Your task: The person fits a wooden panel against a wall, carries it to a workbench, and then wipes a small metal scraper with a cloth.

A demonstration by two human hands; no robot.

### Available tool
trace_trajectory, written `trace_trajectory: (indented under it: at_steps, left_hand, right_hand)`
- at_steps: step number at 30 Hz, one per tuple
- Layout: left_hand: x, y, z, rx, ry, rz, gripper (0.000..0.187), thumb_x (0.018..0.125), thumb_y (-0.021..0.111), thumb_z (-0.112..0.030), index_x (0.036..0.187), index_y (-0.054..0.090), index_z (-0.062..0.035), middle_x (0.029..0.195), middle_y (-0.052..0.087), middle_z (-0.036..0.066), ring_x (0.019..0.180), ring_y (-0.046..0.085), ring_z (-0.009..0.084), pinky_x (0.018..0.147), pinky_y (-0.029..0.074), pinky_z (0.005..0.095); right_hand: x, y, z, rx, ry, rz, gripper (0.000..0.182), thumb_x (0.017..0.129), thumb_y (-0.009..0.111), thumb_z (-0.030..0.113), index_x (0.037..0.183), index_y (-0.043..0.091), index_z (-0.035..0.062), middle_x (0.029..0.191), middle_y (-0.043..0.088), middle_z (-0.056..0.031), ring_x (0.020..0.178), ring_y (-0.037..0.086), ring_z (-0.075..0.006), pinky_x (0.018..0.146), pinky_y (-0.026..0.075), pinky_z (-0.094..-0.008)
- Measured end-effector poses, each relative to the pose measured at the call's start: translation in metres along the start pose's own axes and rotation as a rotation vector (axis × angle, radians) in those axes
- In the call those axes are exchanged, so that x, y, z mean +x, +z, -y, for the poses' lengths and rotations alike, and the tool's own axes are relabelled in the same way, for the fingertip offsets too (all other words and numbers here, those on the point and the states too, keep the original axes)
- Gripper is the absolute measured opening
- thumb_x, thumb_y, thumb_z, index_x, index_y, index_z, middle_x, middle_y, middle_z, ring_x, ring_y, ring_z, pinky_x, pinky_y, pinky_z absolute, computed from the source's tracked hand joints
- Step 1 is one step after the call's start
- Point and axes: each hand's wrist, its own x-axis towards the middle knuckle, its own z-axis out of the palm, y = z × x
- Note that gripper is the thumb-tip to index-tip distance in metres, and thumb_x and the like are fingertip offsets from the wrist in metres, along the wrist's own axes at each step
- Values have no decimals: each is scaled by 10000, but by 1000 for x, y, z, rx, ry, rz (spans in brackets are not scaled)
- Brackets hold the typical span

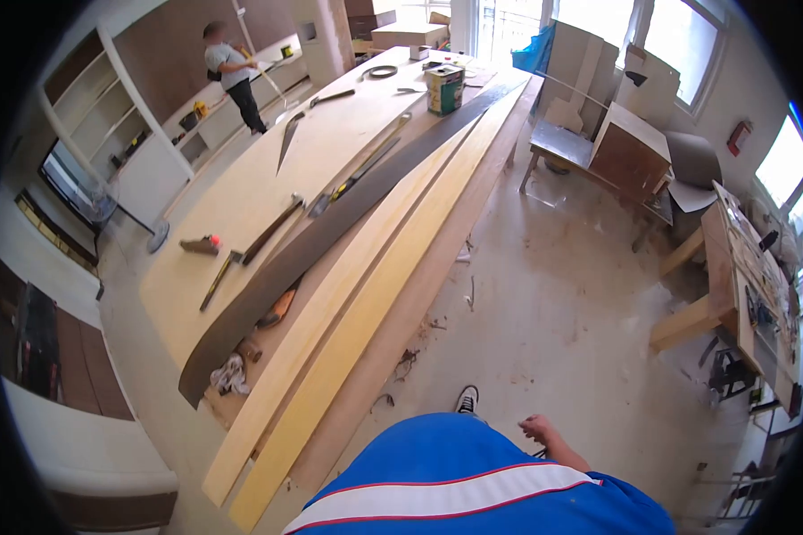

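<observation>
My right hand (537, 429) hangs low beside my blue shirt, above the floor; its fingers look curled, but whether they hold anything is too small to tell. My left hand is out of view. Left of my body, two long pale wooden strips (330, 366) lie side by side on the large workbench. A dark curved strip (330, 234) runs along them. Beyond it lie a hammer (272, 229), a saw (289, 138) and a hand plane (201, 245). A green and white can (444, 91) stands near the far end.
A person (235, 75) stands beyond the bench at the upper left, holding something long. A metal table (562, 147) with a wooden box (632, 147) is at the right. A cluttered wooden workbench (732, 276) stands at the far right. Debris lies on the floor (517, 294).
</observation>
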Motion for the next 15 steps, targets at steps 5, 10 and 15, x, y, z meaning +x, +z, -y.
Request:
trace_trajectory:
  at_steps: [5, 10, 15]
  left_hand:
    - [-87, 64, -147, 317, 570, 440, 482, 856, 609, -491, 1018, 633, -37, 884, 654, 135, 827, 660, 296, 759, 524, 416]
    - [-103, 116, -243, 77, 688, 733, 408, 840, 679, -411, 955, 691, -20, 790, 691, 155, 754, 684, 293, 718, 530, 401]
    - [-115, 136, -283, 74, 834, 736, 413, 823, 719, -370, 1032, 709, -14, 839, 713, 166, 776, 698, 279, 727, 541, 383]
  right_hand:
    - [53, -69, -21, 304, -88, -192, 288, 840, 737, 293, 910, 696, 17, 723, 656, -76, 586, 600, -179, 493, 471, -335]
    - [50, -118, -17, 285, -43, -140, 252, 849, 726, 257, 924, 675, 22, 694, 616, -66, 552, 570, -182, 473, 450, -324]
    - [68, -122, -42, 399, 86, -57, 271, 836, 748, 251, 946, 672, 14, 704, 618, -84, 553, 570, -191, 471, 448, -322]
